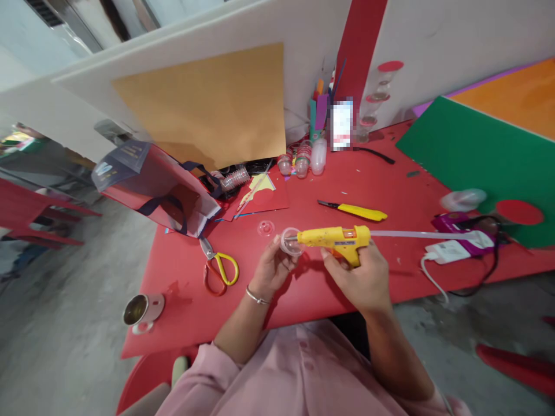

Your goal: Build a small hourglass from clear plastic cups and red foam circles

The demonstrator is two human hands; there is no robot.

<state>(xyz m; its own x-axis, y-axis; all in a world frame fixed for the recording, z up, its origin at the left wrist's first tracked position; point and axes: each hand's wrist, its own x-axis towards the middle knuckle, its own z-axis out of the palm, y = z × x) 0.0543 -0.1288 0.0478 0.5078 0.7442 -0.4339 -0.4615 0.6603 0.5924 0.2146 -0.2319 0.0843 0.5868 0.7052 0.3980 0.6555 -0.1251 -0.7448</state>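
My right hand [362,277] grips a yellow hot glue gun [333,240] with a long clear glue stick [416,234] trailing out of its back. The gun's nozzle touches a small clear plastic cup [289,242], which my left hand [273,267] pinches at the fingertips. Both hands hover over the red table [182,289]. Another small clear plastic piece [266,228] lies on the table just beyond my left hand.
Scissors [220,268] with yellow and red handles lie left of my hands; a steel cup [136,309] stands near the front left corner. A yellow utility knife [355,211], a shopping bag [151,188], clear bottles [301,162], green card [472,156] and a power strip [453,251] lie around.
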